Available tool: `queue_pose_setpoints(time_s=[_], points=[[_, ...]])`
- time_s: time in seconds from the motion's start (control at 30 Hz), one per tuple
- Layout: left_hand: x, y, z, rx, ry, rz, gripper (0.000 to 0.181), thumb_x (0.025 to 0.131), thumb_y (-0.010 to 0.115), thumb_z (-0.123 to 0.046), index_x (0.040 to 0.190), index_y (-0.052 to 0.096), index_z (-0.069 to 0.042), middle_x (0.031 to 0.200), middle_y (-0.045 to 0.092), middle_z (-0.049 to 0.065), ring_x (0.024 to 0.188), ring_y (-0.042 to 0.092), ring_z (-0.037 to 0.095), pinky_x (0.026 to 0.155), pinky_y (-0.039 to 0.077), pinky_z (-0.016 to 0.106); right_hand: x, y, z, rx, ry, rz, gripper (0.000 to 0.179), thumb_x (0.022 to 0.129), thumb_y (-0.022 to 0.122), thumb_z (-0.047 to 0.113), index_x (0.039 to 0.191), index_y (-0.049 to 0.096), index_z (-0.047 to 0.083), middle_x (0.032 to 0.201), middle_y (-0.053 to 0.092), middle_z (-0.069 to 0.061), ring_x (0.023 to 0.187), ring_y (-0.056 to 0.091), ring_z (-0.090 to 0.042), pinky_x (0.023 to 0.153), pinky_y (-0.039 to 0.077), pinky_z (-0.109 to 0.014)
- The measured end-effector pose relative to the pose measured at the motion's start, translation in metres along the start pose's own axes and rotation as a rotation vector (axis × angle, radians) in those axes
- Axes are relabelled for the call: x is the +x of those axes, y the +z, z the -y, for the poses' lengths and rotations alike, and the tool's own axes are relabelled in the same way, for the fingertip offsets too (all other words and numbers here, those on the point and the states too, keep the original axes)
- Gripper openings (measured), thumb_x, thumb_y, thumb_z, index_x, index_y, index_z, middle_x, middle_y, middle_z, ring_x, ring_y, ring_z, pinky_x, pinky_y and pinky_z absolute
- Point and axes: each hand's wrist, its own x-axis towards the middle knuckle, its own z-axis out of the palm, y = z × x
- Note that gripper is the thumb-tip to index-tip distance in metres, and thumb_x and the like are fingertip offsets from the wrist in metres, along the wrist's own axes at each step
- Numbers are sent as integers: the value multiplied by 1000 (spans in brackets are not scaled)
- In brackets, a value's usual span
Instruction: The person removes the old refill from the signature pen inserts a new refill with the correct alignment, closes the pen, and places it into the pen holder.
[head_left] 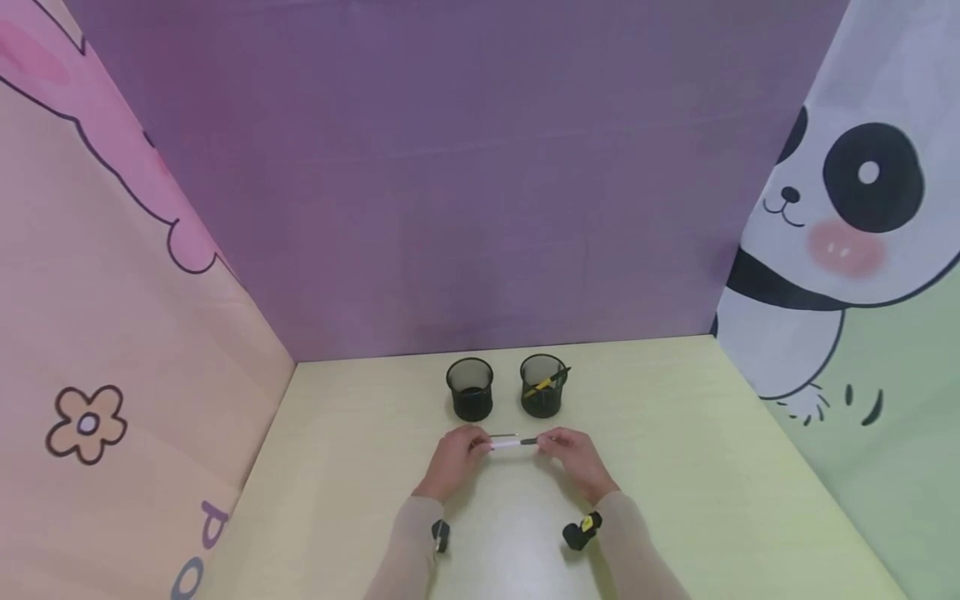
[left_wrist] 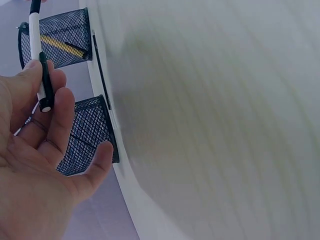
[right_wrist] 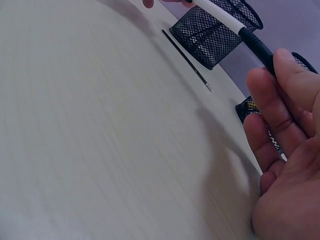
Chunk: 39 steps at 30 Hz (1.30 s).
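A pen with a white barrel and a black grip section is held level between both hands, above the table. My left hand pinches its white end, by the black clip, between thumb and fingers; the little finger sticks out. With thumb and forefinger, my right hand pinches the black grip end, hiding the tip. A thin black pen refill with a silver tip lies on the table just beyond the pen, in front of the left mesh cup.
Right of that cup stands a second black mesh cup with a yellow and black pen leaning in it. The pale wooden table ends at a purple backdrop, and printed panels stand at both sides.
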Motion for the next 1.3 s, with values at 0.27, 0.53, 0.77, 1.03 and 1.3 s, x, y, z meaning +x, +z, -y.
queue_pose_setpoints(time_s=[0.27, 0.53, 0.77, 1.03, 1.3], points=[[0, -2, -2, 4, 8, -15, 6, 97, 69, -17, 100, 73, -14, 97, 71, -1, 88, 61, 11, 86, 53, 37, -1, 1, 1, -10, 1, -9, 45, 95, 68, 47, 90, 70, 3, 92, 67, -4, 95, 54, -20, 88, 37, -34], [1, 1, -3, -3, -20, -16, 7, 98, 69, -19, 101, 73, -15, 97, 71, -3, 89, 60, 11, 87, 52, 37, -2, 5, 4, -11, -4, -69, 53, 100, 59, 53, 89, 69, 2, 91, 69, -7, 93, 58, -19, 93, 40, -37], [0, 2, -1, -21, -19, -36, 5, 97, 69, -16, 100, 72, -13, 96, 71, -1, 89, 61, 13, 86, 52, 38, 1, 2, 0, 26, -42, -41, 37, 104, 56, 39, 108, 69, 4, 104, 73, -12, 101, 66, -18, 103, 46, -42], [0, -1, 0, -52, -25, -18, 5, 97, 68, -13, 101, 72, -11, 96, 70, 1, 87, 60, 12, 84, 53, 36, 1, 3, 1, 2, -28, -52, 30, 102, 61, 32, 103, 69, 3, 98, 72, -8, 96, 63, -17, 94, 45, -33], [0, -3, -1, -56, -23, 0, 6, 97, 68, -14, 100, 72, -11, 96, 69, 0, 86, 59, 11, 82, 53, 33, 2, 7, 2, -19, -15, -94, 39, 103, 60, 37, 85, 65, 4, 89, 65, -4, 93, 54, -19, 90, 38, -33]])
